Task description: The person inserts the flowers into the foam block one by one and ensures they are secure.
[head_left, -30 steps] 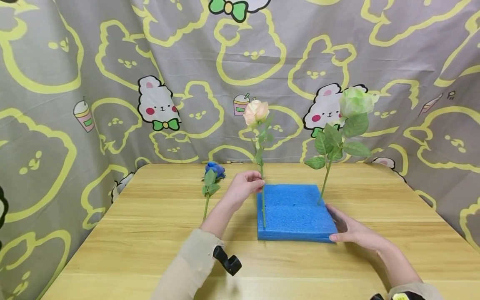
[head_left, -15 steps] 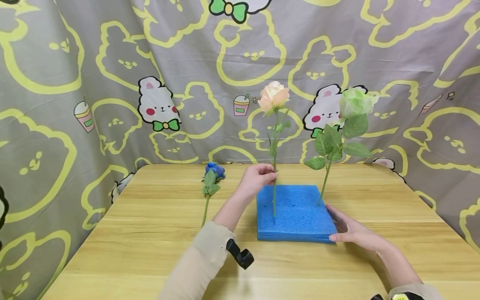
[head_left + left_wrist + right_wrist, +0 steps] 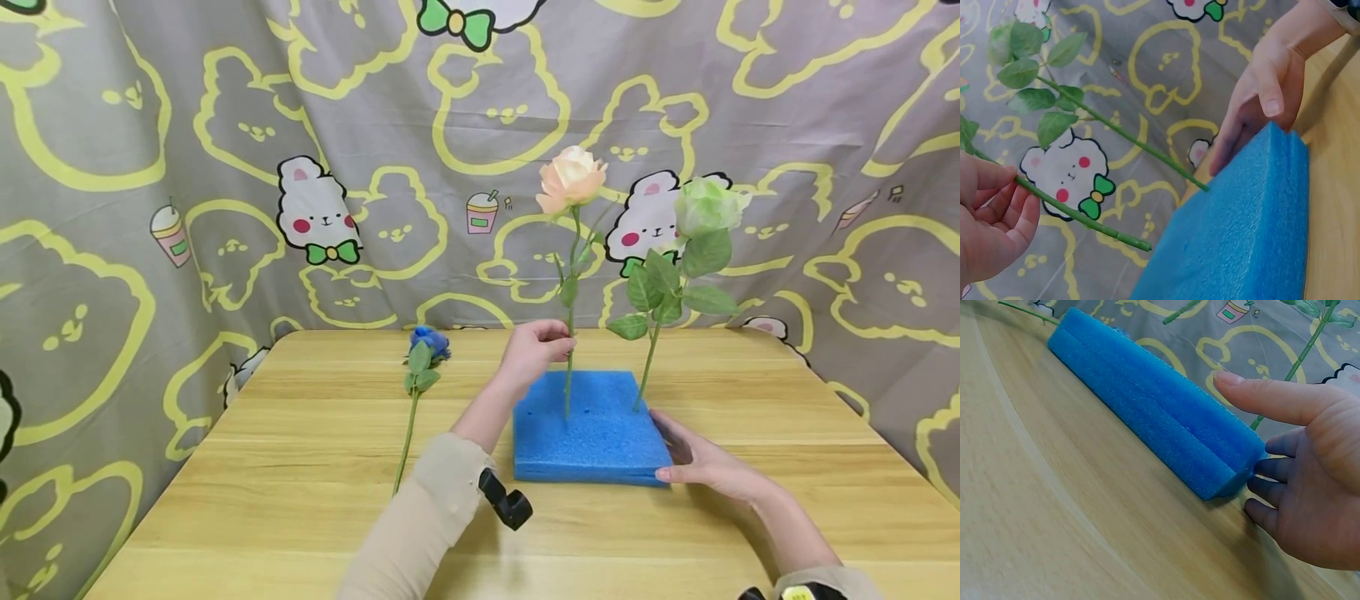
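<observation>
In the head view my left hand [image 3: 534,354] pinches the green stem of a peach rose [image 3: 572,177], held upright over a blue foam block [image 3: 600,446]. The left wrist view shows the cut end of this stem [image 3: 1110,232] bare and apart from the foam. My right hand [image 3: 708,461] lies at the block's right front corner, fingertips [image 3: 1270,470] against the side and the thumb extended near the upper edge. A pale green rose [image 3: 708,207] with broad leaves stands in the block close to its right edge.
On the wooden table [image 3: 247,500], a blue rose [image 3: 429,342] lies left of the foam, its lower stem partly behind my left sleeve. A patterned grey curtain [image 3: 390,108] hangs behind the table.
My left hand has carried the peach rose rightward and a little farther back over the block. The right hand and the pale green rose have stayed in place.
</observation>
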Motion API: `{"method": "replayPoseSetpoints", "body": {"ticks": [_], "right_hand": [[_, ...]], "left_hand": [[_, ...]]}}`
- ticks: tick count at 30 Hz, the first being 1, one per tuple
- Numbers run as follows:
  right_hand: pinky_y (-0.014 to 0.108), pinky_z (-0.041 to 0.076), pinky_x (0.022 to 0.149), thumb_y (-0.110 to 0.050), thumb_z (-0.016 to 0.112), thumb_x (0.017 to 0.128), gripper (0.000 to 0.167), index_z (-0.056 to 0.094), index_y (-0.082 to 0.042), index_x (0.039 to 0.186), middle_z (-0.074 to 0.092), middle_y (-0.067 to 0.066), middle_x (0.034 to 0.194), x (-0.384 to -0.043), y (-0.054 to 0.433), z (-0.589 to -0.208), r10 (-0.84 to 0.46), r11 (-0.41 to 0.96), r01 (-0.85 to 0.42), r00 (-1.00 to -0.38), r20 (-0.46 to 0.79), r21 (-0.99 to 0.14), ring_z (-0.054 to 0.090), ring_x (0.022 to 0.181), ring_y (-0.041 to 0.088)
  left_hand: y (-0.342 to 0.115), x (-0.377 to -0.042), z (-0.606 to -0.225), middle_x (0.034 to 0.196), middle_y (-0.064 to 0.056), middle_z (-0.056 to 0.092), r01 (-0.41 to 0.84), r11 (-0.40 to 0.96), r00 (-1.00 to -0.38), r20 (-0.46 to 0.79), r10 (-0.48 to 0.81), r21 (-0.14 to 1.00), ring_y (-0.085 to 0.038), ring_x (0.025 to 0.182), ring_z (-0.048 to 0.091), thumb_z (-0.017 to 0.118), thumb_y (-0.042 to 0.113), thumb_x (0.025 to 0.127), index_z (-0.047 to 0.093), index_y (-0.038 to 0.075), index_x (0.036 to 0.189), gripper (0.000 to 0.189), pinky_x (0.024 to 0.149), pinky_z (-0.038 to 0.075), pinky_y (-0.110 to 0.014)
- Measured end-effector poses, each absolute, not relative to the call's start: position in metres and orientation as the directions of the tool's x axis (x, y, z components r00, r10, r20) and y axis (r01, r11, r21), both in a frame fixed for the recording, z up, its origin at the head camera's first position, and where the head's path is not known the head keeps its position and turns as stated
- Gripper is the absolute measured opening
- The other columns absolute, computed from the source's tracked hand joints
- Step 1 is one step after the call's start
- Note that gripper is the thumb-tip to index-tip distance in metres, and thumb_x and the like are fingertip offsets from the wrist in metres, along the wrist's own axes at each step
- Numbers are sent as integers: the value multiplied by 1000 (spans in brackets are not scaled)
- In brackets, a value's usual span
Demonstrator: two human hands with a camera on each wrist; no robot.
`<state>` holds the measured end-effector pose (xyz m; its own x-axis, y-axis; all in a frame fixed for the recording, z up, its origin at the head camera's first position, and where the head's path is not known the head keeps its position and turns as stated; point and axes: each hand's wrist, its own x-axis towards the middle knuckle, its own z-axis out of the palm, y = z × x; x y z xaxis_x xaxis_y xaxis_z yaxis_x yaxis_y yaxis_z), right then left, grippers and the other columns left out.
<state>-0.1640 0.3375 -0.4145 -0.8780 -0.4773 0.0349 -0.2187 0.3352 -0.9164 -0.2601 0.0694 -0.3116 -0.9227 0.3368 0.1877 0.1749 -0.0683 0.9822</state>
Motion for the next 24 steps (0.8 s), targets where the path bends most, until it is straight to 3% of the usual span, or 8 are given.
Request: {"method": "replayPoseSetpoints", "body": {"ticks": [8,16,24], "right_hand": [[7,27,92,-8,62,86,87,-1,12,142,-3,37,145,-164,337,-414,-472,332,-206,-881,27,-921,1,129,53],[7,27,92,-7,62,86,87,-1,13,142,-2,37,145,-164,338,-416,-471,330,-208,-882,31,-921,1,129,53],[8,28,92,-8,62,86,87,-1,12,142,-1,38,145,-165,338,-416,-464,340,-201,-886,22,-919,3,129,53]], "left_hand": [[85,-259,-317,80,-10,61,217,-70,-920,227,319,974,-15,72,60,61,-6,85,62,-14,96,14,75,55,-35],[95,-260,-325,83,-10,63,237,-51,-922,241,303,970,-26,80,64,62,-4,84,65,-11,96,14,70,54,-25],[100,-260,-332,87,-14,65,243,-56,-920,248,302,968,-14,76,62,62,-4,84,66,-10,98,15,69,54,-24]]}}
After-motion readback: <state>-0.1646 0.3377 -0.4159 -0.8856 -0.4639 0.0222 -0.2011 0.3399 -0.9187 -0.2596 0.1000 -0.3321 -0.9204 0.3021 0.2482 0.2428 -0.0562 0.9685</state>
